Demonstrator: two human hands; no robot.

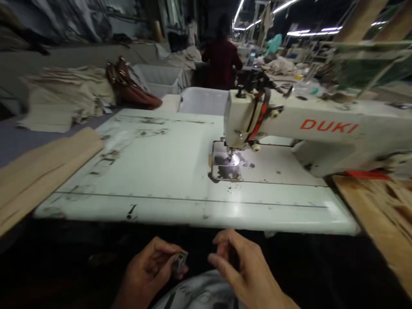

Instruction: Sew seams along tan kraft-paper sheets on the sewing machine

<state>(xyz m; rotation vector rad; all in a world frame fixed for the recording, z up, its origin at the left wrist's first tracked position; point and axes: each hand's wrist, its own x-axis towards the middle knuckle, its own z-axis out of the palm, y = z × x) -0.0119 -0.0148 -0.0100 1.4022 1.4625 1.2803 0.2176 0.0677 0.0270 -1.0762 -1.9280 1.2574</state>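
Note:
My left hand (152, 268) is closed, with a small metal bobbin case (180, 262) pinched between thumb and fingers. It is below the front edge of the pale green sewing table (154, 167), over my lap. My right hand (240, 262) hangs a short way to the right, its fingers curled and its thumb apart from them; nothing shows between them. Behind the hands stands a white sewing machine (322, 124) marked DUKI. Its lamp lights the needle plate (233, 159), where no fabric lies under the needle.
Tan fabric (48, 167) lies along the left edge, with stacked cloth pieces (67, 96) and a brown bag (128, 86) behind. White plastic bins (204, 101) stand beyond the table. A worn wooden board (373, 219) is at the right. Farther back sits a person in dark red (222, 60).

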